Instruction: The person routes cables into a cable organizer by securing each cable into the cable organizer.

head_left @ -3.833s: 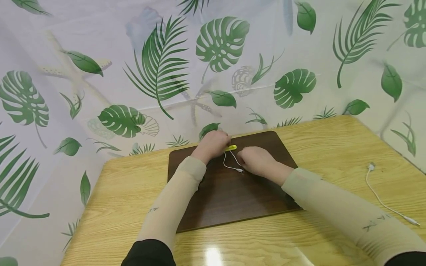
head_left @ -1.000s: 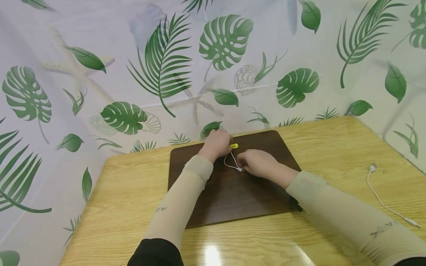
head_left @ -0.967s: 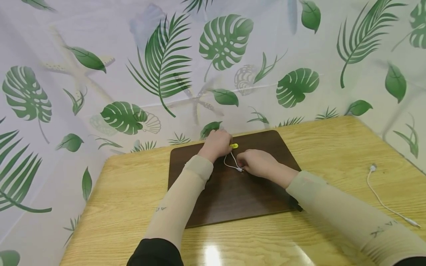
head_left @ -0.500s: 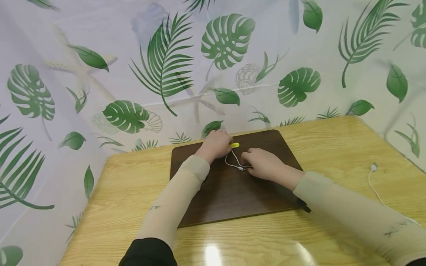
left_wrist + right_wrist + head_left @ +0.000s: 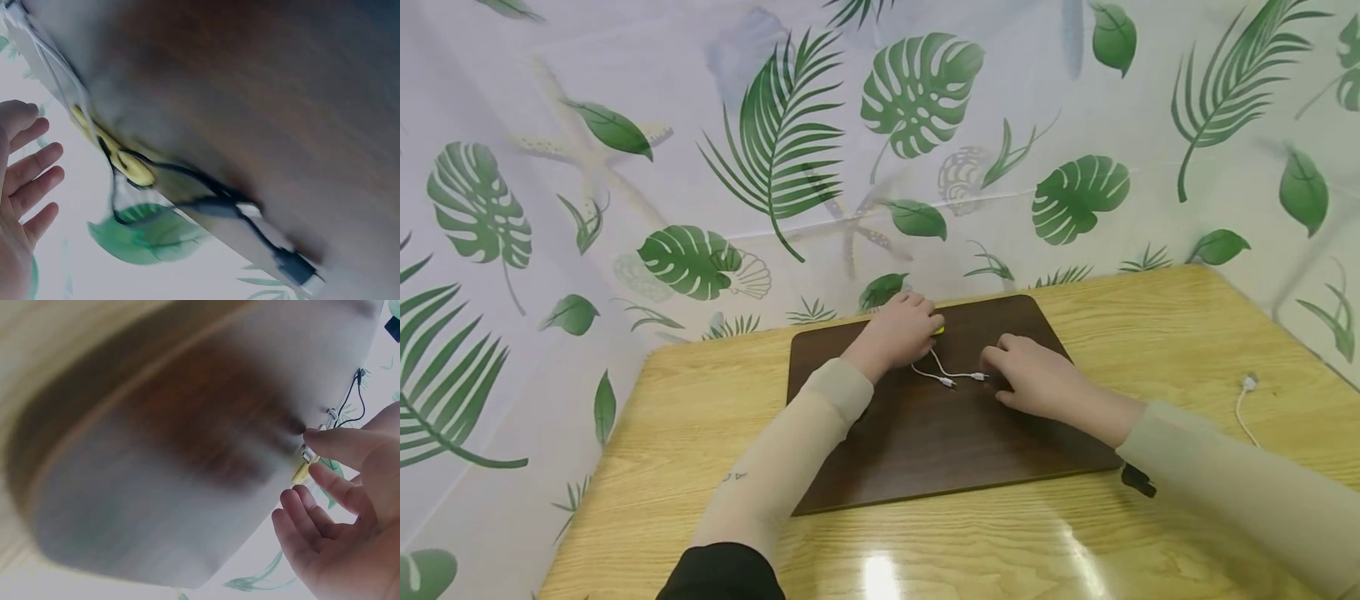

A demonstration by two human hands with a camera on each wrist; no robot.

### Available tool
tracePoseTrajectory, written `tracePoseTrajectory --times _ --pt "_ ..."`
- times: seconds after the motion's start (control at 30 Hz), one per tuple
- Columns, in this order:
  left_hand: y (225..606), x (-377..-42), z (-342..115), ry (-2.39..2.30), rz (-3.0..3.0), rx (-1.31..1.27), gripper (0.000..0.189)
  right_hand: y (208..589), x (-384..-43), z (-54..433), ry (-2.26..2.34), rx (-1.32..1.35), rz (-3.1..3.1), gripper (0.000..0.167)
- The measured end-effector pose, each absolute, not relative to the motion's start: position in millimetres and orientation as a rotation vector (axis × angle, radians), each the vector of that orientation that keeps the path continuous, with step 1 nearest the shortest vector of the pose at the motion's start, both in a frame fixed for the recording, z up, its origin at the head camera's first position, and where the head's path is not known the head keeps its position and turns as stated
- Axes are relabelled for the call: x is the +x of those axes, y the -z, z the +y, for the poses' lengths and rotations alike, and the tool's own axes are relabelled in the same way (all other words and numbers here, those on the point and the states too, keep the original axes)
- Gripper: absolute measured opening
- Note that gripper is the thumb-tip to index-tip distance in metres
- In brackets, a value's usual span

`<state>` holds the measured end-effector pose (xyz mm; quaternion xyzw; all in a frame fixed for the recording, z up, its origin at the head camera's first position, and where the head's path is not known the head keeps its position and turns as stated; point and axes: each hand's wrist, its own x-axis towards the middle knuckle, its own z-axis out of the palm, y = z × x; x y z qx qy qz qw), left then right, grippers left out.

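Observation:
A yellow strip-shaped holder (image 5: pixel 131 165) lies on a dark brown board (image 5: pixel 925 450), with a black cable (image 5: pixel 187 172) and white cables (image 5: pixel 65 62) running through or across it. In the head view, two white plugs (image 5: pixel 979 377) lie side by side on the board. Over the holder hovers my left hand (image 5: pixel 898 329), covering most of it there; in the left wrist view its fingers are spread and apart from the holder. My right hand (image 5: pixel 1037 379) is just right of the plugs, fingers loosely bent, nothing between them in the right wrist view.
Another white cable (image 5: pixel 1243 412) lies on the wooden table (image 5: pixel 700 400) to the right, partly hidden by the right sleeve. A leaf-patterned cloth (image 5: pixel 820 183) hangs behind the table's back edge.
My right hand has let go of a white cable end and drawn back to the right, leaving its plug beside the other. My left fingers have come off the yellow holder.

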<state>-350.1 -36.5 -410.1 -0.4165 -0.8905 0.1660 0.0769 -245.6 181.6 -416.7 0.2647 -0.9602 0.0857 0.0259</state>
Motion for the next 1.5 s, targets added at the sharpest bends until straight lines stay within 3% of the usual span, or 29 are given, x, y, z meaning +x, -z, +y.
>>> tracePoseTrajectory --times 0.47,0.8,1.23,1.5 --pt "401 -312 13 -0.515 -2.512 -1.391 0.030 411 -223 207 -0.175 0.841 -2.903 0.043" --pt "408 -304 33 -0.473 -2.421 -1.428 0.026 406 -210 225 -0.149 0.802 -2.908 0.053" --pt "412 -291 52 -0.508 -2.435 -1.464 0.046 406 -201 258 -0.073 0.631 -3.017 0.073" --pt "413 -285 64 -0.508 -2.426 -1.484 0.047 408 -194 273 -0.062 0.601 -3.050 0.078"
